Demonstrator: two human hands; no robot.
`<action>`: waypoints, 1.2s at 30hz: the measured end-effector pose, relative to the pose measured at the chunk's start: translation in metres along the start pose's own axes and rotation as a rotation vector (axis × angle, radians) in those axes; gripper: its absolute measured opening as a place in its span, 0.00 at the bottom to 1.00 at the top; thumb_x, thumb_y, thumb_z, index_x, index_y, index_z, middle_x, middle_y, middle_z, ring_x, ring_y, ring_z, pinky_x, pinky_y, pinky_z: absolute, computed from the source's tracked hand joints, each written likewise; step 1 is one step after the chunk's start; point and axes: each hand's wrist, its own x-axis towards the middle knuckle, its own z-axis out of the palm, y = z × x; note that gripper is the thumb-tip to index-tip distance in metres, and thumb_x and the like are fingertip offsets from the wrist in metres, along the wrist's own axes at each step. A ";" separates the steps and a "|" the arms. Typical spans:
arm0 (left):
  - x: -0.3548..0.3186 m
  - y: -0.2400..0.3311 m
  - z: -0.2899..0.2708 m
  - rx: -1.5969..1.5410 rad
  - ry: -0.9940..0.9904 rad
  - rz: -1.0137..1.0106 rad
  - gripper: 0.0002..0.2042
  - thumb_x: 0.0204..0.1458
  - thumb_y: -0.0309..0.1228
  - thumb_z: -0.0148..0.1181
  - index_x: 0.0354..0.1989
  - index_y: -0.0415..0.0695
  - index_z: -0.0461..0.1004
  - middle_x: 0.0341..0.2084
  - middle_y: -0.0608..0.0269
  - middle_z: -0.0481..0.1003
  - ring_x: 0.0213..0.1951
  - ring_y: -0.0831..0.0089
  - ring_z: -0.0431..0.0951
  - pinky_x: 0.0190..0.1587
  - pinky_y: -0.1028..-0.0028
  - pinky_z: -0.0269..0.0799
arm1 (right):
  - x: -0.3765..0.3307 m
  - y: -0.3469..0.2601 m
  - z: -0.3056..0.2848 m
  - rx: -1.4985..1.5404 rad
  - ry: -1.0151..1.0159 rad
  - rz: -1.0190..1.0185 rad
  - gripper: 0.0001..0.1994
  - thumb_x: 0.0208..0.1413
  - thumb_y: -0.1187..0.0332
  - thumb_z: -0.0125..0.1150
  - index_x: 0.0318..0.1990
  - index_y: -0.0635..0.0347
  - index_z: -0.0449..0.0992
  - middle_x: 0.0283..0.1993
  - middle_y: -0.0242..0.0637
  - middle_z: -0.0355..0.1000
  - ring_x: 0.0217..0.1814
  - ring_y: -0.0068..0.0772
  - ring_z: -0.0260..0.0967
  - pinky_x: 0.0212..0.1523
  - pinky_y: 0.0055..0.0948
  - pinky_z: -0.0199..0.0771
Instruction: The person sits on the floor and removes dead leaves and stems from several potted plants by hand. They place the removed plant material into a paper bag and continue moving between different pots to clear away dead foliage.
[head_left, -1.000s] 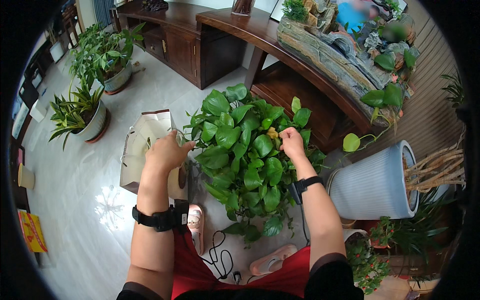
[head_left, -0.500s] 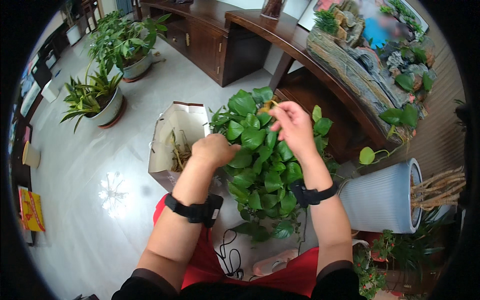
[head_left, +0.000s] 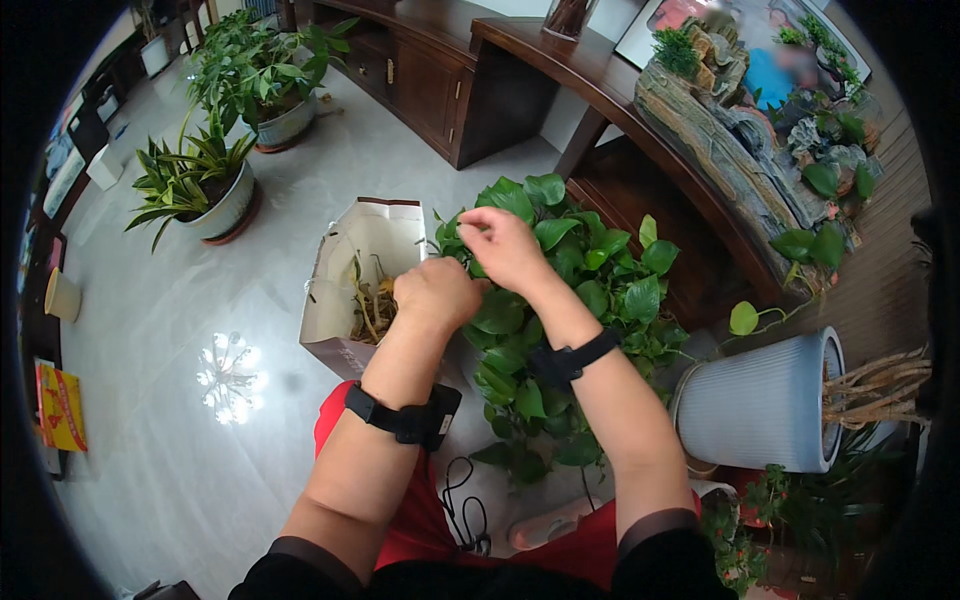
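The left hand point(head_left: 437, 292) is curled into a loose fist at the near edge of the leafy green plant point(head_left: 560, 300); whether it grips anything I cannot tell. The right hand point(head_left: 500, 245), pinched shut on a leaf or stem at the plant's top, has come across from the right side over the last second, so the picking now centres near the open paper bag point(head_left: 365, 270) of dry trimmings on the floor point(head_left: 200, 420), just left. A ribbed grey pot point(head_left: 765, 405) stands right.

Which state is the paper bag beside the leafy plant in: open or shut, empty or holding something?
Open and not empty. The paper bag has its top spread wide, and dry yellowish stems and trimmings lie inside, next to the left hand.
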 end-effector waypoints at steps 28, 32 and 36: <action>0.034 -0.033 -0.005 -0.046 0.419 -0.222 0.37 0.47 0.60 0.59 0.62 0.49 0.66 0.60 0.43 0.64 0.61 0.41 0.61 0.62 0.52 0.58 | -0.213 0.098 -0.152 -0.708 -0.020 0.426 0.38 0.44 0.81 0.63 0.66 0.54 0.58 0.67 0.48 0.56 0.68 0.50 0.55 0.66 0.36 0.59; 0.040 -0.046 0.009 -0.112 0.410 -0.034 0.36 0.50 0.57 0.59 0.61 0.43 0.67 0.60 0.37 0.62 0.61 0.43 0.61 0.62 0.54 0.58 | -0.227 0.081 -0.135 -0.661 -0.084 0.347 0.43 0.41 0.75 0.68 0.68 0.44 0.56 0.70 0.50 0.50 0.71 0.54 0.51 0.67 0.39 0.58; 0.026 0.004 0.046 -0.160 0.301 0.311 0.37 0.50 0.55 0.59 0.64 0.45 0.61 0.63 0.33 0.55 0.62 0.42 0.60 0.62 0.54 0.59 | -0.238 0.060 -0.101 -0.592 -0.149 0.285 0.37 0.48 0.68 0.65 0.67 0.45 0.58 0.72 0.54 0.44 0.72 0.59 0.47 0.67 0.45 0.58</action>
